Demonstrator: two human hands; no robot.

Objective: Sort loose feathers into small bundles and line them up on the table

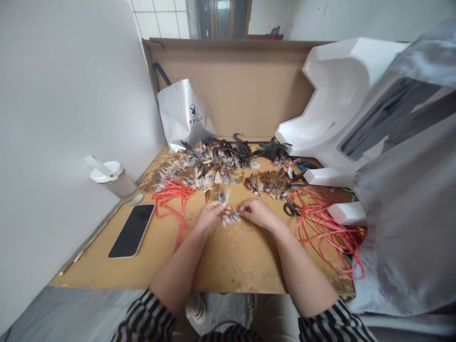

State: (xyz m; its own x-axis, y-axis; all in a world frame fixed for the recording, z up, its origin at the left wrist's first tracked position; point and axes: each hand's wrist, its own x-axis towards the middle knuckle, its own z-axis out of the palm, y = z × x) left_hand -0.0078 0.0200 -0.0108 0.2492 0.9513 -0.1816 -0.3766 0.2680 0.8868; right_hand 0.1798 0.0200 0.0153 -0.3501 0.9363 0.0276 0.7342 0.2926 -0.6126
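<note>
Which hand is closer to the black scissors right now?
Right. The right hand is left of the black scissors, not touching them; the left hand is farther left, pinching feathers.

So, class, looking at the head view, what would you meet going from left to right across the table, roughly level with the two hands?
Phone → left red strips → left hand → right hand → black scissors handles → right red strips.

Feathers (269, 183), phone (131, 231) on tan tabletop (242, 266)
</note>
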